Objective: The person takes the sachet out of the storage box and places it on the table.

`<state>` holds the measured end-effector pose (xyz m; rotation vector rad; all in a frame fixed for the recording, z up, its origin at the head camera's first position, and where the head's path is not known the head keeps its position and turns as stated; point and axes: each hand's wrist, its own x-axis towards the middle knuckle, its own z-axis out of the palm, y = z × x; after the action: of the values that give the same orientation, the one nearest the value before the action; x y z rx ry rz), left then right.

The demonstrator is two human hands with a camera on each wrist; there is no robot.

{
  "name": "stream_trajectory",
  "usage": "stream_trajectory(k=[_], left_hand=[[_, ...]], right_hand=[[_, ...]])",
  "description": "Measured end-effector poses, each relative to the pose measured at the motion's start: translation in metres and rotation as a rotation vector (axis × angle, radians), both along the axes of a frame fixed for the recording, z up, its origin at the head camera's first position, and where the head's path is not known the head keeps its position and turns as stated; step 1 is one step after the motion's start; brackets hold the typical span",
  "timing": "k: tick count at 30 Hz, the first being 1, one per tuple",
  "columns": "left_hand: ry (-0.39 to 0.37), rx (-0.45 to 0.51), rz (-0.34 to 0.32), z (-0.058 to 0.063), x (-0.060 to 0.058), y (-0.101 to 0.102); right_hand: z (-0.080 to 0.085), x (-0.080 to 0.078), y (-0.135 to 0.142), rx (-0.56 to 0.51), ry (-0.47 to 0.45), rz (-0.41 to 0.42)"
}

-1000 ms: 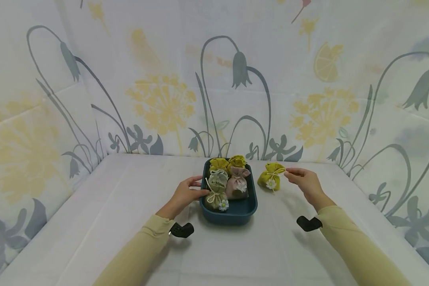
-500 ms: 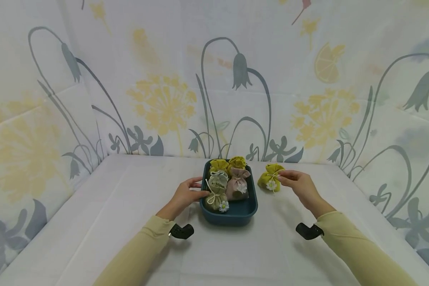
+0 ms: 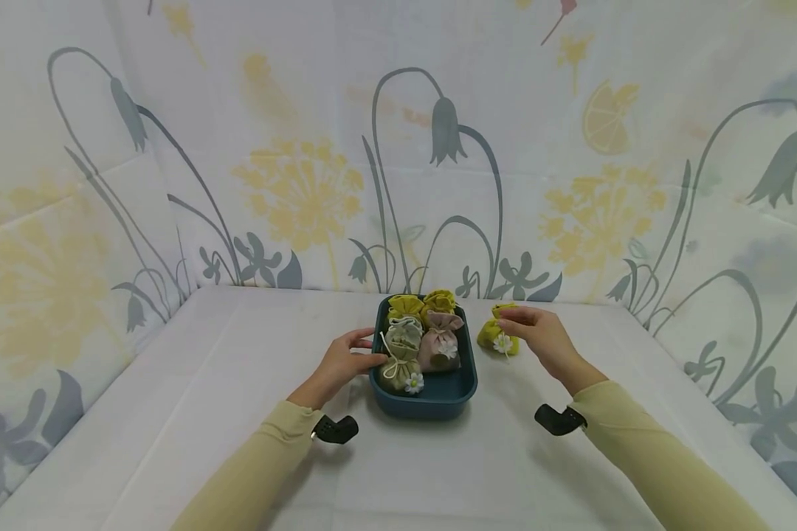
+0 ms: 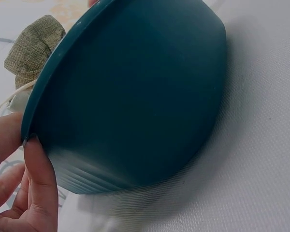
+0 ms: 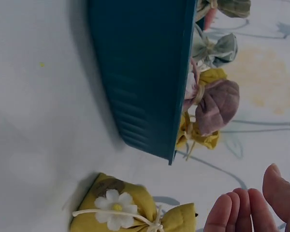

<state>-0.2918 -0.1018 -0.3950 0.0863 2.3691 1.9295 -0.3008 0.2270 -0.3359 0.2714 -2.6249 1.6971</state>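
My left hand pinches the left rim of a dark teal plastic tub, thumb on one side and fingers on the other, as the left wrist view shows. Inside the tub stand several drawstring pouches: a pink pouch with a white flower, an olive-green pouch, a grey-green pouch and two yellow ones at the back. To the tub's right, a yellow pouch with a white flower lies on the table. My right hand hovers just beside its gathered neck, thumb apart from the fingers, holding nothing.
A white cloth covers the table. Behind it and at both sides hangs a white curtain printed with grey and yellow flowers. The tub's right wall stands a short way left of the loose yellow pouch.
My right hand has moved left, from the right of the loose yellow pouch to over its neck, partly covering it. The left hand and the tub stay where they were.
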Motion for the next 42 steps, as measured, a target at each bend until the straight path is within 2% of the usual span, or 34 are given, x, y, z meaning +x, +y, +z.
stream_trajectory(k=[4, 11, 20, 28, 36, 42], left_hand=[[0.002, 0.001, -0.004, 0.0, -0.001, -0.001], [0.001, 0.012, -0.01, -0.002, -0.002, -0.002], [0.003, 0.018, -0.015, -0.002, -0.002, -0.001], [0.006, 0.004, -0.01, -0.002, -0.002, -0.001], [0.004, 0.018, -0.014, -0.002, -0.002, -0.001], [0.006, 0.017, -0.013, -0.002, -0.002, -0.001]], right_hand=[[0.003, -0.005, -0.007, 0.006, 0.013, 0.004], [0.008, -0.008, -0.022, -0.015, -0.027, 0.036], [0.014, -0.014, -0.036, 0.018, -0.027, 0.068], [0.013, -0.024, -0.045, 0.065, -0.034, 0.103], [0.014, -0.033, -0.054, 0.044, -0.101, 0.161], [0.014, -0.039, -0.058, 0.092, -0.121, 0.145]])
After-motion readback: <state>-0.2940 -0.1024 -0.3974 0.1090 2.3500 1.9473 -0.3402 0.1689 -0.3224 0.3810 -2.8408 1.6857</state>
